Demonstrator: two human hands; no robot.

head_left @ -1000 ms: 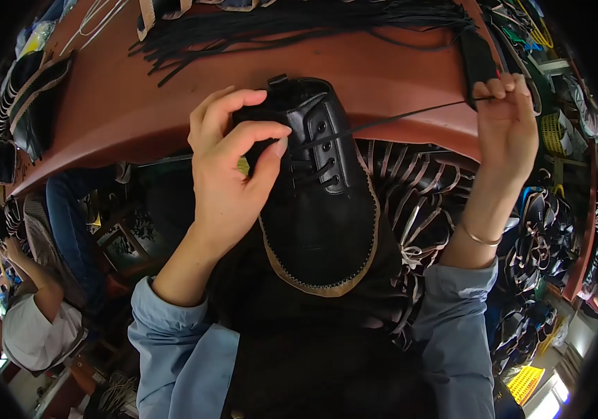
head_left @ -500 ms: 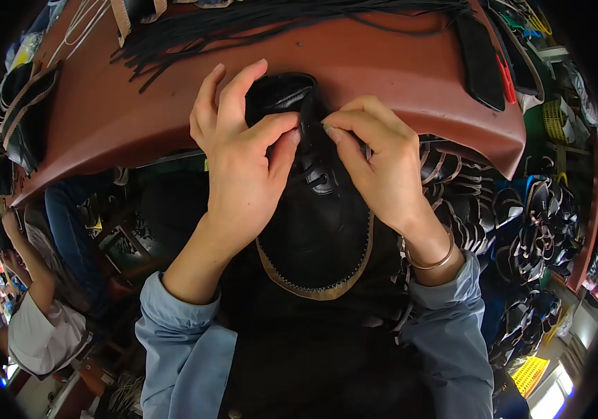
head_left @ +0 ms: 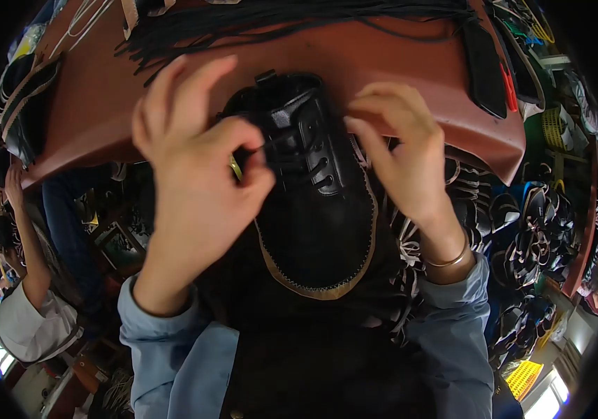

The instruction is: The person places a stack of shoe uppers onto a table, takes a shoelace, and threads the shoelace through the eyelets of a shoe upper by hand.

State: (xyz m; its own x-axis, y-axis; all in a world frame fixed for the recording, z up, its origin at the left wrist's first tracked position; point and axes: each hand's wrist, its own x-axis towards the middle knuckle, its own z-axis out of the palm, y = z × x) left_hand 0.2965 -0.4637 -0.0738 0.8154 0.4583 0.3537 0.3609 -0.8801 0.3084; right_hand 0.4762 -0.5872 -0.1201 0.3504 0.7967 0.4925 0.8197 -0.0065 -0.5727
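Note:
A black leather shoe upper (head_left: 316, 241) with a tan, zigzag-stitched edge lies in front of me, its toe towards my body. Dark lace (head_left: 323, 178) crosses its eyelets. My left hand (head_left: 198, 157), blurred by motion, is off the upper's left side, thumb and forefinger curled in around a dark strand of lace that leads to the eyelets. To the right of the eyelets hovers my right hand (head_left: 400, 150), forefinger and thumb slightly apart, with nothing visible between them. The upper's left flank is partly hidden behind my left hand.
Across a reddish-brown table (head_left: 376, 59) lies a bundle of black laces (head_left: 257, 28). A red-handled tool (head_left: 508, 87) is beside a dark strip at the right. More uppers (head_left: 533, 216) are piled on the right. Another person (head_left: 33, 314) is at the left.
My left hand has swung left from the upper, uncovering its eyelets and opening. My right hand has shifted slightly right, and its fingertips have parted.

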